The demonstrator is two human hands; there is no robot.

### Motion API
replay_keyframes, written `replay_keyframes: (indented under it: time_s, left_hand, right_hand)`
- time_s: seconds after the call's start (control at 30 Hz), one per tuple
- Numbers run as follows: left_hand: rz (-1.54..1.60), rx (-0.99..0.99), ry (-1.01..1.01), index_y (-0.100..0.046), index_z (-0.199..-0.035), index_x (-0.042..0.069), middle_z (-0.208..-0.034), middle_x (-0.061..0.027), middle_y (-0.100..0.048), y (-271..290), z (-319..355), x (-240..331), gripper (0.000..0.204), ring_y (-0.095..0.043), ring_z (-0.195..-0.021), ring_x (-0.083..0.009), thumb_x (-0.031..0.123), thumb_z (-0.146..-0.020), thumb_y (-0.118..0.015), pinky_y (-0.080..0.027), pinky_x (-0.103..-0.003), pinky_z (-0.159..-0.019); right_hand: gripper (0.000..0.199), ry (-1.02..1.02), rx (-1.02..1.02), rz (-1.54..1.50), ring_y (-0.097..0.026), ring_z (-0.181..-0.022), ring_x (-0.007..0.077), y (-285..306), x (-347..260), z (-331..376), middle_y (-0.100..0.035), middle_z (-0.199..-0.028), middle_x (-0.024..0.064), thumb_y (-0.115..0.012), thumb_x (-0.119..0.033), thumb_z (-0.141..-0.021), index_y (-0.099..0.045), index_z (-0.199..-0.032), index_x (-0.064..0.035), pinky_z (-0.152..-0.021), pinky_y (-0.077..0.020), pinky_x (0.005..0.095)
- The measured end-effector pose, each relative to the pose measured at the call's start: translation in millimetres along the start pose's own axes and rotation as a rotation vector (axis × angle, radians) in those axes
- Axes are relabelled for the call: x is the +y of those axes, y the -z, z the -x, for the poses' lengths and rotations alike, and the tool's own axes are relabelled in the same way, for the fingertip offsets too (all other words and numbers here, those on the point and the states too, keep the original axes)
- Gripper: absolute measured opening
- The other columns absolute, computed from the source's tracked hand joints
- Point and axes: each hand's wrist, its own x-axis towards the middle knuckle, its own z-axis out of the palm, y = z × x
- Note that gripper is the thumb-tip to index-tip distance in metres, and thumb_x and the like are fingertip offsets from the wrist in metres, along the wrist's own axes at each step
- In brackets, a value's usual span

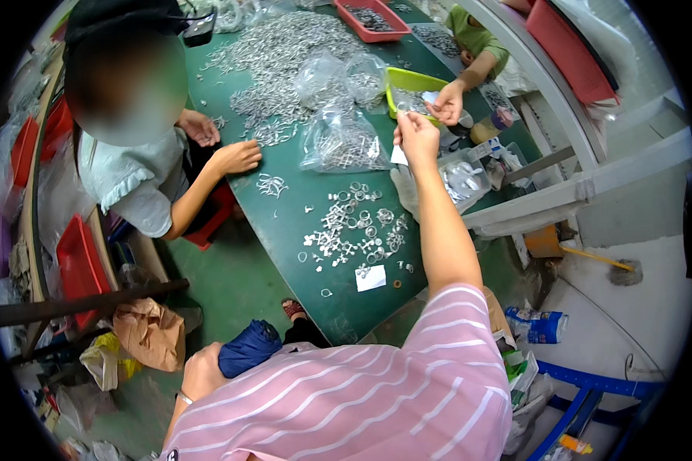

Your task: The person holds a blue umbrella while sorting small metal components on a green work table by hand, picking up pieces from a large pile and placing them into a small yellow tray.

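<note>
Reaching right hand [419,140], lime tray [414,78], grey metal pieces [410,99] inside.

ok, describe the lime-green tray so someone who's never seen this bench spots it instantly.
On the big green table, find the person's right hand, close to a co-worker's hand. Just beyond them sits the lime-green tray, with small silvery parts in it. Its yellow-green colour sets it apart from the red tray farther back and the clear bags to its left.
</note>
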Motion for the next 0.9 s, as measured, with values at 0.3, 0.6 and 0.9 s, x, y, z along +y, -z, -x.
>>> replay_keyframes:
  time_s: [0.3,0.6,0.9]
  left_hand:
    - [0.254,0.12,-0.09,-0.058,-0.091,-0.001,-0.082,-0.0149,-0.062,14.2,-21.7,6.2,0.046,-0.063,-0.076,-0.0268,0.02,-0.056,-0.08,-0.049,-0.034,-0.072]
    - [1.35,0.165,0.16,-0.057,-0.101,-0.001,-0.092,-0.0065,-0.061,16.7,-57.3,35.9,0.034,-0.061,-0.078,-0.0149,0.007,-0.071,-0.072,-0.051,-0.029,-0.07]
    - [1.548,0.124,0.049,-0.053,-0.108,-0.003,-0.105,-0.0127,-0.06,18.9,-37.5,31.4,0.038,-0.061,-0.089,-0.0198,0.007,-0.073,-0.066,-0.052,-0.033,-0.077]
  right_hand:
    - [0.014,-0.448,-0.68,-0.057,-0.052,-0.051,0.0059,-43.8,-41.1,155.2,-0.063,-0.071,0.0059,-0.057,-0.013,-0.088,-0.057,-0.087,0.0012,-0.046,-0.0402,0.0187]
    - [0.016,-0.37,-0.773,-0.097,-0.053,-0.053,0.0057,-108.7,-74.6,257.1,-0.061,-0.071,0.0008,-0.064,-0.009,-0.081,-0.064,-0.093,0.0016,-0.048,-0.0429,0.0205]
    - [0.021,-0.098,-0.811,0.031,-0.056,-0.057,0.0109,-120.7,-92.2,262.7,-0.06,-0.078,0.0085,-0.06,-0.005,-0.082,-0.061,-0.101,0.0038,-0.051,-0.0452,0.0241]
